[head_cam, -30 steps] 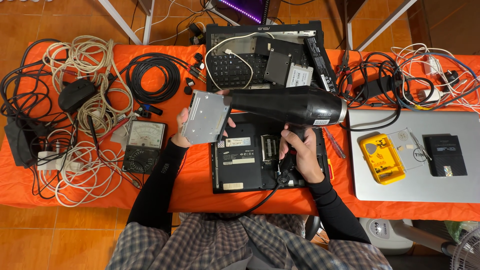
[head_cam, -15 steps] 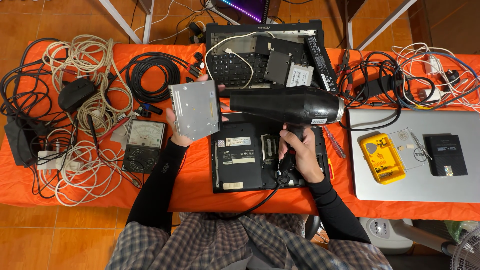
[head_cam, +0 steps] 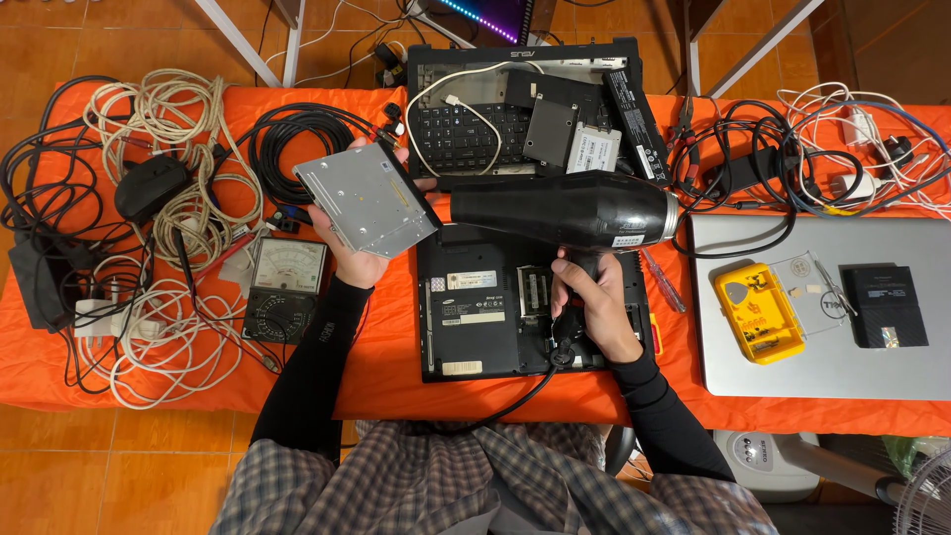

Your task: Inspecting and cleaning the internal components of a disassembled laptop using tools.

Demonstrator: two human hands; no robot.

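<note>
Grey drive x1 (head_cam: 368, 197) gripped in left hand (head_cam: 359, 260); right hand (head_cam: 594, 302) fisted on hairdryer x1 (head_cam: 565, 209).

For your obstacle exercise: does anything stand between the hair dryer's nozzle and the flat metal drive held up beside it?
Nothing visible does. The hair dryer, in the right hand, points its nozzle at the metal drive in the left hand, across an open gap.

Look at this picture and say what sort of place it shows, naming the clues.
Probably a home electronics repair bench: an upturned black laptop lies opened on an orange-covered table, beside an analog multimeter and heaps of tangled cables. The left hand holds a removed optical drive.
</note>
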